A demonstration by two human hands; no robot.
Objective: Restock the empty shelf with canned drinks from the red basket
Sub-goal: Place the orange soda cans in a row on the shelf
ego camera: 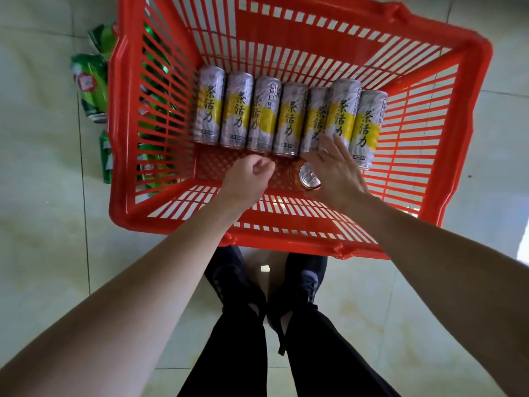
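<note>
The red basket (446, 133) holds seven tea cans (234, 110) beyond both hands. The right hand (335, 167), fingers straight, partly hides an orange can (294, 174); the left hand (249, 179) is curled, empty.

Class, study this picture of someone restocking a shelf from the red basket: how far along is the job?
Done: cannot be judged; no shelf is in view. In hand: the right hand reaches around an upright orange can; the left hand is curled, holding nothing. Left: seven white-and-yellow cans lie in the red basket.
</note>
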